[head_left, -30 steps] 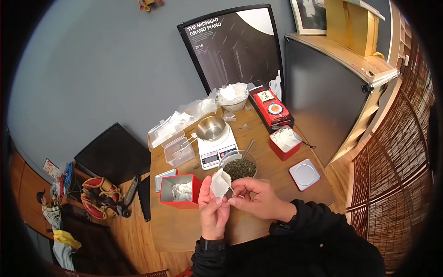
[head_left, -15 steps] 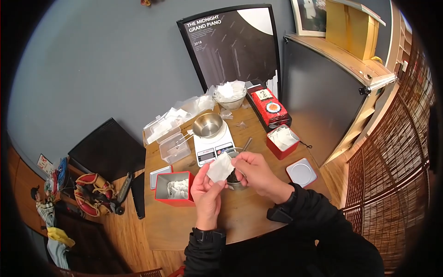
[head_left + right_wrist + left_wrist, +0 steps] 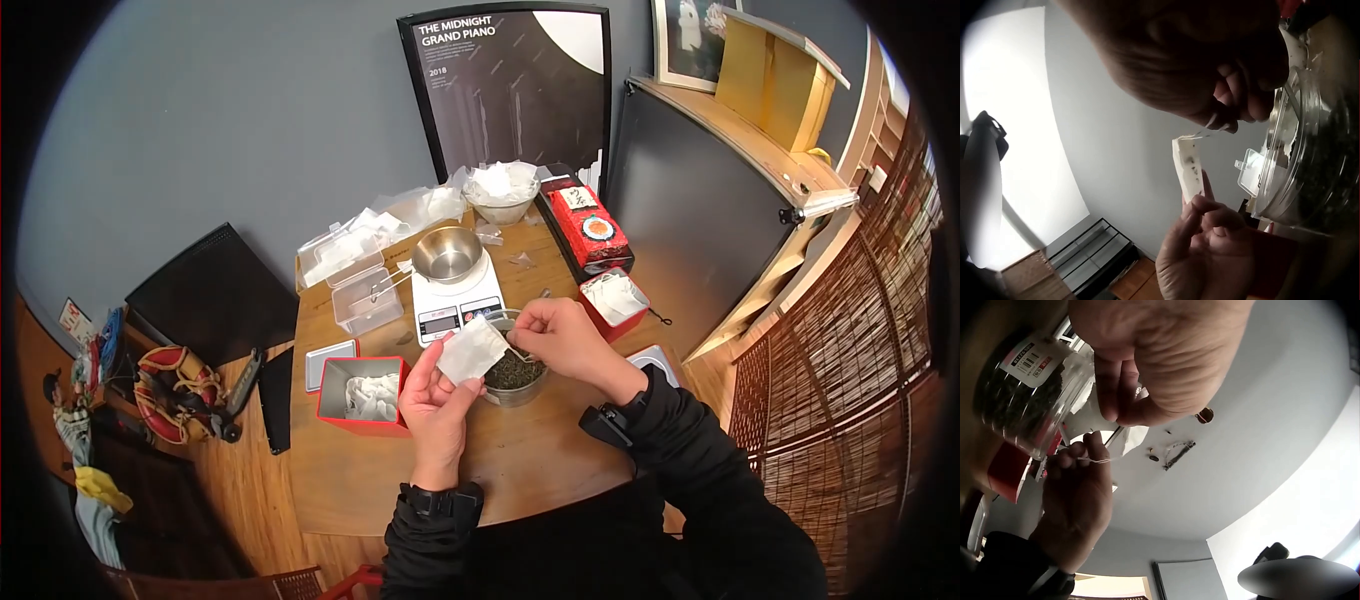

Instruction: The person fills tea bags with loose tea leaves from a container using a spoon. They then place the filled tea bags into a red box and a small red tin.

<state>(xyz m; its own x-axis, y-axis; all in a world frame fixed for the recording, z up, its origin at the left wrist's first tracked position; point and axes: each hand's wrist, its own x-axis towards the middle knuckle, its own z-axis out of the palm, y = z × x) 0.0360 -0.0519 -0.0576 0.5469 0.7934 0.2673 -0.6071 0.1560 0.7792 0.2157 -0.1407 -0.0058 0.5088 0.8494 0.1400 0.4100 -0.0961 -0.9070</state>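
A white drawstring tea bag (image 3: 473, 350) is pinched between the thumb and fingers of my left hand (image 3: 437, 408). Dark bits show through its side in the right wrist view, where the bag (image 3: 1187, 167) looks narrow and filled. My right hand (image 3: 562, 338) pinches the thin string (image 3: 1099, 460) that runs from the bag's top edge. Both hands are raised over the near side of a clear jar (image 3: 517, 394) of dark loose tea leaves (image 3: 515, 372). A spoon handle sticks up from the jar, partly hidden behind my right hand.
Left of the hands stands a red tin (image 3: 372, 424) holding white bags; another red tin (image 3: 610, 318) is at the right. Behind are a kitchen scale (image 3: 437, 305) with a steel bowl (image 3: 447, 262), a clear plastic box (image 3: 366, 312), a bowl of white bags (image 3: 503, 208) and a red tea package (image 3: 595, 225).
My right hand has moved up and away from the left, with the string between its fingers. The bag has turned from upright to tilted, its flat side showing. The head view has shifted slightly.
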